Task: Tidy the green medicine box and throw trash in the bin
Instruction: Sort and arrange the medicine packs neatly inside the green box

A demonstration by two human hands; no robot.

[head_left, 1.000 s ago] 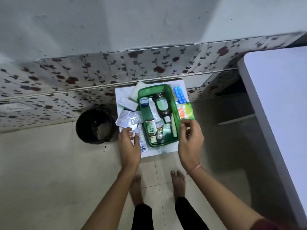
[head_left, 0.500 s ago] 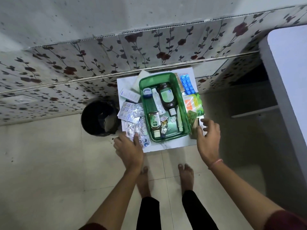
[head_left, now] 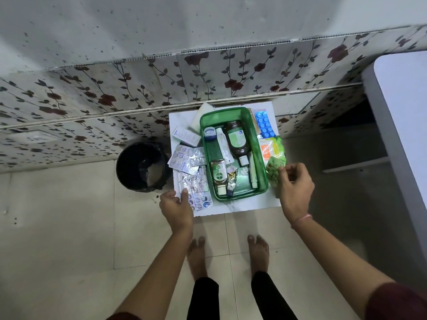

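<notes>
The green medicine box (head_left: 261, 155) sits on a small white table (head_left: 233, 209) against the wall. Inside lie a large brown bottle (head_left: 236, 140), a small brown bottle (head_left: 219, 175), a white tube (head_left: 223, 145), a round tin (head_left: 209, 133) and small sachets. Silver pill strips (head_left: 190, 174) lie left of the box. My left hand (head_left: 176, 210) rests on the table's front left corner, thumb on the strips. My right hand (head_left: 295, 189) pinches a crumpled green wrapper (head_left: 273, 169) just right of the box. The black bin (head_left: 142, 166) stands on the floor, left of the table.
A blue pill strip (head_left: 264, 124) and an orange-green packet (head_left: 270, 148) lie right of the box, a white carton (head_left: 186, 136) at its left. A white tabletop (head_left: 402, 125) juts in at the right. My bare feet (head_left: 228, 255) stand on pale tiles before the table.
My right hand has moved from the box's front right corner out to the right and taken hold of the green wrapper. My left hand slid down to the table's front left corner.
</notes>
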